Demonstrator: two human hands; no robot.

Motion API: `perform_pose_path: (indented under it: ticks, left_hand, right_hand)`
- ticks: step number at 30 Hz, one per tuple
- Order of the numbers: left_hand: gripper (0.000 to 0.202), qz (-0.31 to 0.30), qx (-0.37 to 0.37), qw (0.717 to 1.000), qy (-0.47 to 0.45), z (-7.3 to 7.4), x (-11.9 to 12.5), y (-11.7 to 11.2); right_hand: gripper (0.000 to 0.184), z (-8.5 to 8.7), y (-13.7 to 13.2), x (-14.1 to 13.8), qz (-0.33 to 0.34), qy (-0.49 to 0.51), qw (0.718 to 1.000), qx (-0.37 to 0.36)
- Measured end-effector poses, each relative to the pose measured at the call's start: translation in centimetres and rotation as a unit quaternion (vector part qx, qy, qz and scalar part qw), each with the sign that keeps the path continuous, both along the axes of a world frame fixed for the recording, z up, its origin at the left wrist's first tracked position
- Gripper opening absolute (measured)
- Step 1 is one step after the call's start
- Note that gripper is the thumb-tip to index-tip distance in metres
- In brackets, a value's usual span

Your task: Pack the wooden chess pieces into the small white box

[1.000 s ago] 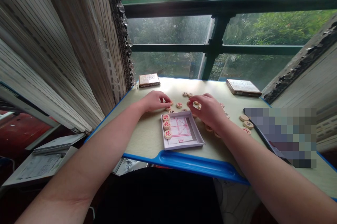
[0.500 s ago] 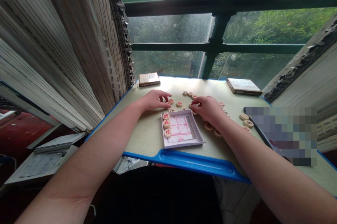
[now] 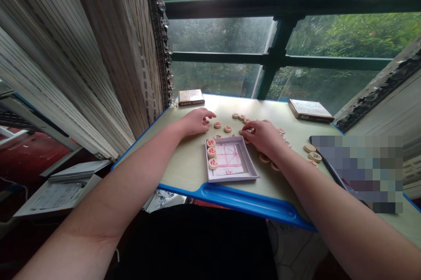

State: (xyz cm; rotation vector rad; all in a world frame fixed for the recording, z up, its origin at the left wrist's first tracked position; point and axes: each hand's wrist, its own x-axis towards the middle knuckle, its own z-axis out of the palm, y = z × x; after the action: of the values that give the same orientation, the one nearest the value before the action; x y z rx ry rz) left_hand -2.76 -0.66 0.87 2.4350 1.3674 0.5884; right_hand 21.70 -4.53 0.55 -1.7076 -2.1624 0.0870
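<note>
My left hand (image 3: 196, 122) is over the table, left of the box tray, its fingers curled round a wooden Chinese chess piece (image 3: 205, 122) with a red character. Two red-marked pieces (image 3: 217, 125) lie just right of it. My right hand (image 3: 262, 134) is behind the tray's right corner, thumb and fingertips closed at a round piece (image 3: 242, 131) they partly cover. More pieces lie around and beneath that hand. Between my arms sits a shallow white box tray (image 3: 251, 170); three red-marked pieces (image 3: 212, 152) stand in a column along its left side, on a red-lined paper sheet (image 3: 230, 161).
A small flat box (image 3: 191, 97) lies at the table's back left, another box (image 3: 311, 110) at the back right. Several pieces (image 3: 315, 156) rest beside a dark, blurred-out flat object (image 3: 362, 170) on the right. Blue edging with a groove (image 3: 250, 199) borders the front. Curtains hang both sides.
My left hand has shifted back and left, carrying a red-marked piece away from the tray's rear edge. The right hand stays nearly in place. The whole view has shifted slightly.
</note>
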Motion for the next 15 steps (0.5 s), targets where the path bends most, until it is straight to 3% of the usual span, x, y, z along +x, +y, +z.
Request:
perform_pose_path:
  ticks: [9, 15]
  left_hand:
    - [0.038, 0.024, 0.018, 0.999, 0.026, 0.33, 0.07, -0.14]
    - [0.039, 0.001, 0.005, 0.999, 0.051, 0.24, 0.13, -0.10]
  right_hand:
    - [0.020, 0.07, 0.28, 0.53, -0.002, 0.006, 1.000, 0.014]
    - [0.022, 0.56, 0.07, 0.59, -0.038, 0.038, 0.998, 0.020]
